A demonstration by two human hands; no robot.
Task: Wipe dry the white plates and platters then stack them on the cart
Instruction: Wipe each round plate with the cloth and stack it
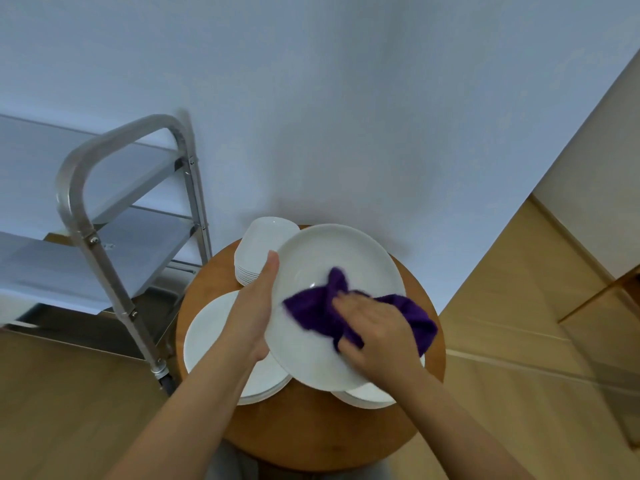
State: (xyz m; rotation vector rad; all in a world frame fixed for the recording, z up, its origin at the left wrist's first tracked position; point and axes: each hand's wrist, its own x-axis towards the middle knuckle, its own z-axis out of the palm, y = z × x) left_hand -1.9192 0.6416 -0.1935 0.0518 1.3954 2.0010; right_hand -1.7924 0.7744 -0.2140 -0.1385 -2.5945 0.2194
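Only 1 view here, the head cam looking down, so here goes. The left hand [254, 308] is holding a big white plate [329, 258] up by its left rim, thumb lying along the edge on the near face and the rest of the fingers hidden behind it, so it's gripping the plate. The plate is tilting toward the camera, raised above the round wooden table [311, 431] and not resting on it.

The right hand [374, 329] is pressing a purple cloth [325, 306] against the inside of that plate. Its fingers are curling into the bunched-up fabric, so it's clutching the cloth, with part of the cloth sticking out past the hand on the right side too. The cloth edge is looking a bit blurry.

On the table under the hands, a stack of white plates [207, 337] is sitting on the left side, partly hidden by the left forearm. Another white plate stack [367, 396] is peeking out below the held plate on the right, mostly covered. Toward the back of the table a stack of white bowls [258, 244] is sitting upside down, just behind the held plate's rim.

To the left of the table, the steel cart [104, 209] is standing with its curved handle near the camera and its flat shelves going off to the left; the table edge is sitting just beside its leg. A pale wall is filling the background, and wood-tone flooring is showing on both sides.
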